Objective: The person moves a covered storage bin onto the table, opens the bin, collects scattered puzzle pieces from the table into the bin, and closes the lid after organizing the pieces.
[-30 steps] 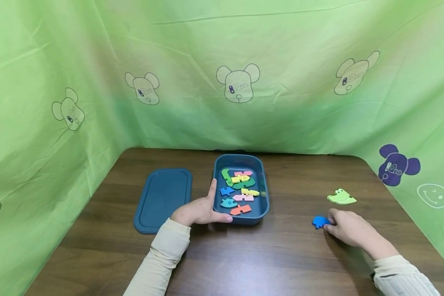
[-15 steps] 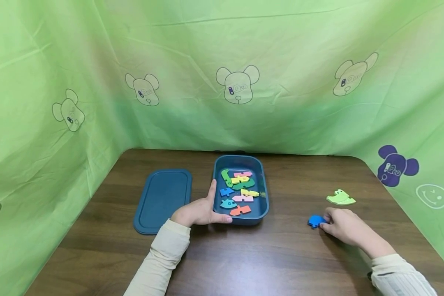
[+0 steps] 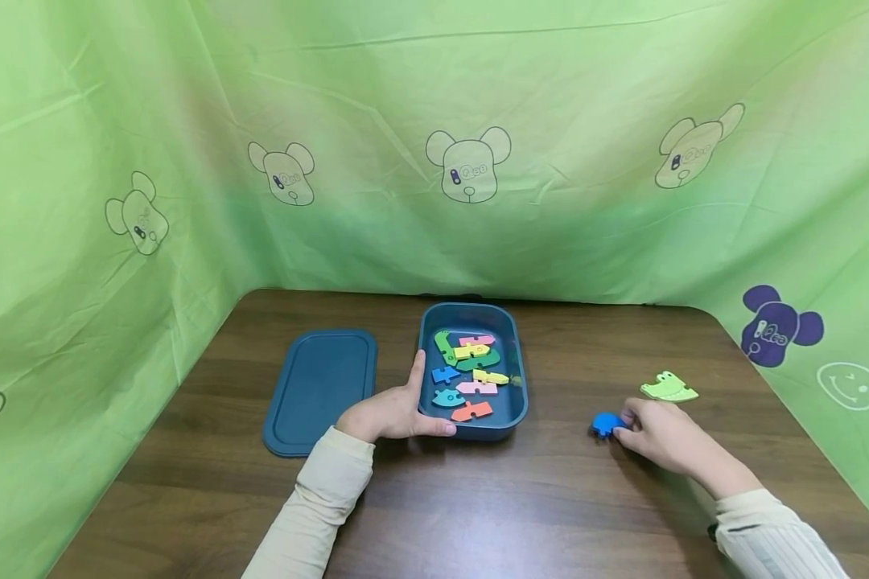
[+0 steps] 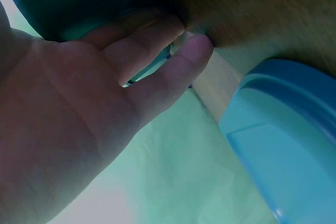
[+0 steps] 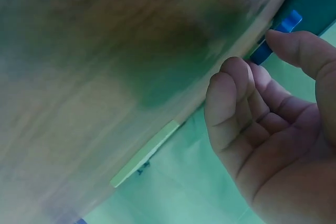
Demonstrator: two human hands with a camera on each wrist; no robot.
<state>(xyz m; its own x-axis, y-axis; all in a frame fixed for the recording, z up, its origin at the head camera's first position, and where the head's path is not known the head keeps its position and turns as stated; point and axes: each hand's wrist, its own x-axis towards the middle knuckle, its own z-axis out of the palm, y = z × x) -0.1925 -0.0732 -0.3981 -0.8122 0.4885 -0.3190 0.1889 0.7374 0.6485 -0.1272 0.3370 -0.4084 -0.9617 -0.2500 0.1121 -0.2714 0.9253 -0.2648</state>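
In the head view my left hand (image 3: 391, 412) rests against the near left corner of a dark blue box (image 3: 518, 370). Its thumb lies along the front wall and its fingers along the left side. Inside the box lie several foam-like puzzle pieces, among them an orange piece (image 3: 471, 412) and a teal piece (image 3: 448, 398). Over on the right, my right hand (image 3: 662, 434) pinches a blue puzzle piece (image 3: 605, 424) between thumb and fingers. The right wrist view shows the same blue piece (image 5: 289, 22) under the thumb, its far part covered by fingertips.
A flat dark blue lid (image 3: 322, 390) lies left of the box on the brown wooden table (image 3: 536, 507). Just beyond my right hand is a light green crocodile-head piece (image 3: 669, 387). Green printed cloth (image 3: 376, 233) hangs around the table's back and sides.
My right hand has moved slightly left with the blue puzzle piece, toward the box. The left hand, box and lid have stayed in place.
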